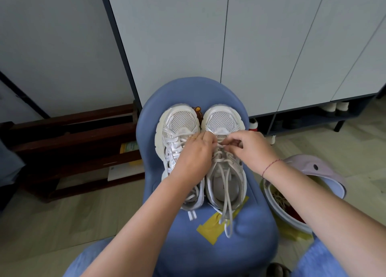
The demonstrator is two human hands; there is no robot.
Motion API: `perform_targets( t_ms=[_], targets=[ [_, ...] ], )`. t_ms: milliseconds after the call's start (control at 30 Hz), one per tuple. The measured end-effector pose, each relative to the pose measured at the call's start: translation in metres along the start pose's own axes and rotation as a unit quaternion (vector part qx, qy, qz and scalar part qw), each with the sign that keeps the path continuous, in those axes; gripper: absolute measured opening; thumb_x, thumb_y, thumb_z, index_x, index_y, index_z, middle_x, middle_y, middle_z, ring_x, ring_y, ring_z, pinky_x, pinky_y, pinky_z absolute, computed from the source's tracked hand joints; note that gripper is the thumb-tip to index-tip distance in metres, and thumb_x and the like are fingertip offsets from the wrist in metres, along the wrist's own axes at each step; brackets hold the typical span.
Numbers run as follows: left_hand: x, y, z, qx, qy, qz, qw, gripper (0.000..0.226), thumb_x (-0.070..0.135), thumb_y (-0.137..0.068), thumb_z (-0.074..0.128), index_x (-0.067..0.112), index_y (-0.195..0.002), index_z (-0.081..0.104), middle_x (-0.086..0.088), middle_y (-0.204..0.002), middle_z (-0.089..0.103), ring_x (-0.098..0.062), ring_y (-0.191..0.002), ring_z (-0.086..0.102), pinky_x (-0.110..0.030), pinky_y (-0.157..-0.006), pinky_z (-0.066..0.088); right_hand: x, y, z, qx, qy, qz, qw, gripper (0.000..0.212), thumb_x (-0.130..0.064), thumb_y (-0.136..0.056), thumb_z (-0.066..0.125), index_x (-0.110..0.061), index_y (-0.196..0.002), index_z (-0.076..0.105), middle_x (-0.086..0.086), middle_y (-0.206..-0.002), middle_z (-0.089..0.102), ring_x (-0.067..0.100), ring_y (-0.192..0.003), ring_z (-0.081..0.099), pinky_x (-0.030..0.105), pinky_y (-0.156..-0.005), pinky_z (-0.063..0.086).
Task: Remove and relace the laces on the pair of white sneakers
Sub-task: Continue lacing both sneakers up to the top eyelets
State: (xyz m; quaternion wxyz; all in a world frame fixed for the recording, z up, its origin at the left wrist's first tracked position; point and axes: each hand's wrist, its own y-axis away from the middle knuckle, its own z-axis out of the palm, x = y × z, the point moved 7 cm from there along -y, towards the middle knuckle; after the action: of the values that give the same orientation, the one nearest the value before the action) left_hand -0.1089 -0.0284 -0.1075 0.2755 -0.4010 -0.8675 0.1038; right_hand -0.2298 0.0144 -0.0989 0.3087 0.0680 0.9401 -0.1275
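A: Where were the shoes?
B: Side by side on the chair [208, 93], toes away. Left hand [194, 151] and right hand [248, 149] both pinched the lace [226, 193] at the toe-end rows of the right shoe [222, 120]. Lace ends hung loose past the heel.
A: Step?
B: Probably unlacing, crossings mostly in place. Next it needed pulling the lace out row by row. Left shoe [179, 122] looked laced.
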Motion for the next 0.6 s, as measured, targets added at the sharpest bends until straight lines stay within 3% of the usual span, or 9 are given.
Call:
perform_targets(
  t_ms=[100, 233, 333, 467, 600],
  targets=[
    [0.001, 0.002, -0.001, -0.009, -0.018, 0.002, 1.000, 0.015, 0.008, -0.100, 0.046, 0.001, -0.100, 0.059, -0.015, -0.099, 0.063, -0.032, -0.088, 0.056, -0.028, -0.074, 0.026, -0.003, 0.001, 0.000, 0.029, 0.034, -0.011, 0.999, 0.007, -0.016, -0.087, 0.065, -0.015, -0.091, 0.071, -0.007, -0.080, 0.060, 0.009, -0.072, 0.054, 0.022, -0.065, 0.040],
    [-0.008, 0.006, -0.002, 0.023, -0.059, 0.003, 0.998, 0.030, 0.019, -0.092, 0.038, 0.006, -0.085, 0.064, -0.011, -0.087, 0.061, -0.032, -0.080, 0.058, -0.037, -0.071, 0.045, 0.007, 0.005, -0.007, 0.065, -0.005, 0.011, 0.998, 0.004, -0.014, -0.087, 0.066, -0.015, -0.083, 0.067, -0.007, -0.083, 0.064, 0.009, -0.073, 0.058, 0.024, -0.069, 0.047],
    [-0.009, 0.009, -0.004, 0.041, -0.064, -0.004, 0.997, 0.032, 0.021, -0.090, 0.037, 0.008, -0.081, 0.065, -0.012, -0.089, 0.060, -0.035, -0.081, 0.058, -0.044, -0.072, 0.050, 0.017, 0.008, -0.008, 0.050, -0.024, 0.049, 0.997, 0.008, -0.014, -0.089, 0.062, -0.016, -0.083, 0.065, -0.015, -0.075, 0.059, -0.001, -0.069, 0.054, 0.010, -0.060, 0.040],
    [-0.011, 0.011, -0.005, 0.045, -0.047, -0.029, 0.997, 0.034, 0.026, -0.090, 0.037, 0.009, -0.081, 0.065, -0.011, -0.092, 0.060, -0.034, -0.085, 0.056, -0.046, -0.076, 0.049, 0.022, 0.009, -0.007, 0.042, -0.041, 0.074, 0.995, 0.008, -0.014, -0.090, 0.062, -0.016, -0.083, 0.065, -0.016, -0.076, 0.059, 0.002, -0.069, 0.055, 0.005, -0.057, 0.036],
    [-0.005, 0.011, -0.009, 0.038, 0.012, -0.046, 0.998, 0.015, 0.026, -0.090, 0.065, 0.012, -0.097, 0.065, 0.000, -0.099, 0.058, -0.023, -0.097, 0.048, -0.038, -0.090, 0.034, 0.019, 0.012, -0.006, 0.052, -0.102, 0.078, 0.990, 0.012, -0.021, -0.082, 0.072, -0.019, -0.078, 0.061, -0.007, -0.075, 0.063, 0.008, -0.068, 0.057, 0.011, -0.059, 0.040]
  ],
)
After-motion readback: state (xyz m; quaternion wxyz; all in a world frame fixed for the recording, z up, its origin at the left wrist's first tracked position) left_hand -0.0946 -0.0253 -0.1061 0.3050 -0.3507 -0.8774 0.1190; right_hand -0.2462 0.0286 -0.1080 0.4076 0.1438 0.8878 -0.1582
